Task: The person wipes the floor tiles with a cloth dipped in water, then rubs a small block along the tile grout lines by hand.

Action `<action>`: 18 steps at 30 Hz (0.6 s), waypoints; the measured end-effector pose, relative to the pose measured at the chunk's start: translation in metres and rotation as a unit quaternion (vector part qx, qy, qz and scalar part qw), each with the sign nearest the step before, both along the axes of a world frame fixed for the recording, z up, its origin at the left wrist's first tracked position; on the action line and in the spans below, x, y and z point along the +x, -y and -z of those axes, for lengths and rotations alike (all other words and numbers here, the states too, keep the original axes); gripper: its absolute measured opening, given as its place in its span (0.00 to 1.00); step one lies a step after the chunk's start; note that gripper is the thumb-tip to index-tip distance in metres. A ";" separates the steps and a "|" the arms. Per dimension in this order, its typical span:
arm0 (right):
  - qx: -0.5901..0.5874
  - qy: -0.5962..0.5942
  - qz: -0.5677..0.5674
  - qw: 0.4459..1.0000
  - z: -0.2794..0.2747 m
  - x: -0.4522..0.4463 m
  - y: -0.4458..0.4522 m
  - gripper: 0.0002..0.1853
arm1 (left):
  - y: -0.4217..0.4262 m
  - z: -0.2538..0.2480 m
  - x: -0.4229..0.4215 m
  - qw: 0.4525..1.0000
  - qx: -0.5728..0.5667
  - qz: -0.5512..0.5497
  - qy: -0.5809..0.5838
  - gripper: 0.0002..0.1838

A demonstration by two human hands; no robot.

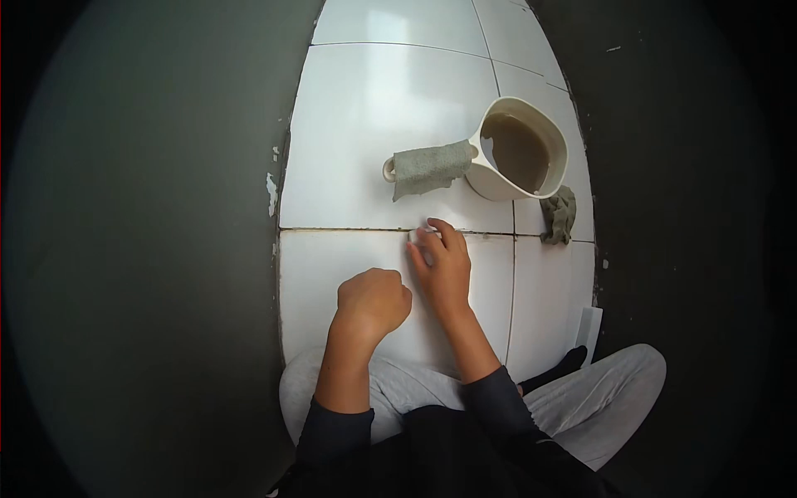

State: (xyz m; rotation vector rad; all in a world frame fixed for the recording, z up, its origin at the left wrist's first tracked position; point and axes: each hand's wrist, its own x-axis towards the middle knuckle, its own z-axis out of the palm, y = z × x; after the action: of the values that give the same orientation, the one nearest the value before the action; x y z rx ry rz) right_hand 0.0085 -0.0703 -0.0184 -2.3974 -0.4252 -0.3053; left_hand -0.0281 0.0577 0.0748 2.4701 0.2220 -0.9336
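Observation:
My right hand (pixel 445 270) is at the dark grout line between the floor tiles. Its fingers are bent around a small white piece (pixel 421 236), mostly covered, whose kind I cannot make out. To its left, my left hand (pixel 374 300) is closed in a fist above the white tile; whatever it may hold is hidden. Beyond the hands stands a cream plastic dipper (pixel 497 184) with murky brown water (pixel 521 153) inside. A grey-green cloth (pixel 432 168) hangs over the dipper's handle (pixel 388 170).
A crumpled dark cloth (pixel 559 214) lies against the dipper's right side. White floor tiles (pixel 374 100) run between dark walls or surfaces left and right. At the right edge, a white bar-shaped object (pixel 589 332) stands near my black-socked foot (pixel 558 370) and bent knee in grey trousers.

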 end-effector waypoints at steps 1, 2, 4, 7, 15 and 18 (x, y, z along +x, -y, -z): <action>-0.014 0.004 -0.015 1.000 0.000 0.001 -0.006 0.11 | 0.000 0.000 0.000 1.000 0.002 -0.006 -0.006 0.17; -0.005 -0.011 -0.013 1.000 -0.003 0.003 -0.004 0.11 | 0.000 0.000 -0.001 1.000 0.010 0.003 -0.020 0.17; -0.016 -0.004 0.012 1.000 -0.003 0.007 0.019 0.10 | 0.001 0.004 -0.004 0.999 0.021 0.009 -0.029 0.17; -0.004 -0.034 0.064 0.997 0.003 0.011 0.043 0.11 | 0.008 0.003 -0.002 0.998 0.023 0.022 -0.047 0.17; -0.037 -0.025 -0.016 0.999 -0.007 0.007 0.002 0.12 | 0.004 0.003 -0.004 0.998 0.041 0.007 -0.038 0.19; -0.052 -0.038 0.055 0.996 -0.007 0.015 0.037 0.11 | 0.002 0.001 -0.003 0.998 0.040 0.009 -0.047 0.19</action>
State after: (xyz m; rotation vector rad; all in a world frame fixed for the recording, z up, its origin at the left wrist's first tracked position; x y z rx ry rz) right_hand 0.0233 -0.1072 -0.0113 -2.5300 -0.2800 -0.2459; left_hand -0.0315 0.0554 0.0735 2.5079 0.2751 -1.0680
